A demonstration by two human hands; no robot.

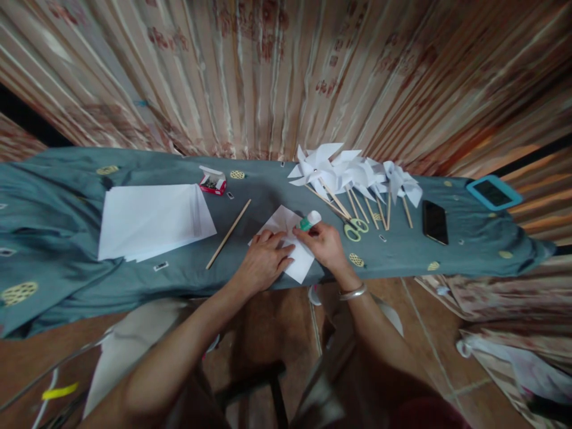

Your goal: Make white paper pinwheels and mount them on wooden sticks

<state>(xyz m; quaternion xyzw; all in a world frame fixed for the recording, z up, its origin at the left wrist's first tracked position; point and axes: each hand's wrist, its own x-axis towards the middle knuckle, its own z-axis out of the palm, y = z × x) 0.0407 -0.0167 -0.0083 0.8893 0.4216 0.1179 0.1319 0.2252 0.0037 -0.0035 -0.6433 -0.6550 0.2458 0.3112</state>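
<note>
A square white sheet of paper (302, 261) lies turned like a diamond at the front of the cloth-covered table, with creases near its centre. My left hand (266, 260) rests on its left side, fingers spread and pressing down. In my right hand (327, 243) is a glue stick (310, 220) with a green band and a white end, tilted over the paper's right part. The fingers cover the glue stick's lower tip, so whether it touches the paper cannot be seen. Left of the sheet lies a single wooden stick (228, 234).
Several paper pinwheels (326, 170) on sticks lie at the back right, with green-handled scissors (356, 229) before them. A phone (435, 222) and a blue-framed tablet (494, 192) are farther right. Stacked white paper (152, 220) and a small red box (213, 181) occupy the left.
</note>
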